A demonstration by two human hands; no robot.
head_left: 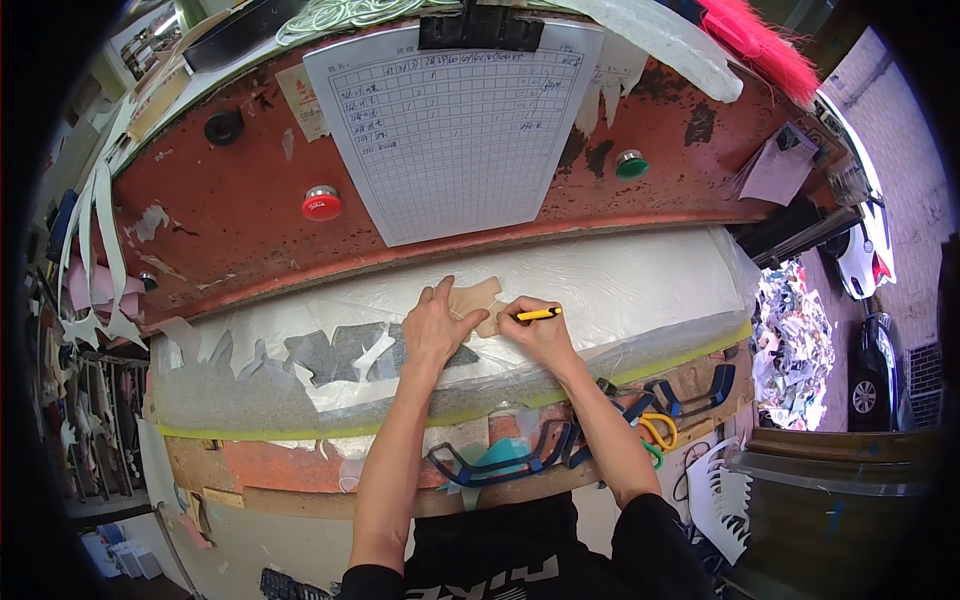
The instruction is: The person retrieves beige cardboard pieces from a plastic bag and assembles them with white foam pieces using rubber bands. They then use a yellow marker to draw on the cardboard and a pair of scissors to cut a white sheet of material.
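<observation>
My left hand lies with fingers spread on a tan, irregularly cut flat piece, pressing it onto white sheet material. In my right hand is a yellow pen with black parts, held in a writing grip at the piece's right edge. Its tip is hidden by my fingers. Left of my left wrist, grey fabric shows through cut-out gaps in the white sheet. The layered sheets rest on the work surface in front of me.
Dark-blue metal cutting dies and yellow-handled scissors lie along the near edge. Behind the sheets rises a worn red machine panel with a red button, a green button and a clipped paper form. A scrap heap stands at right.
</observation>
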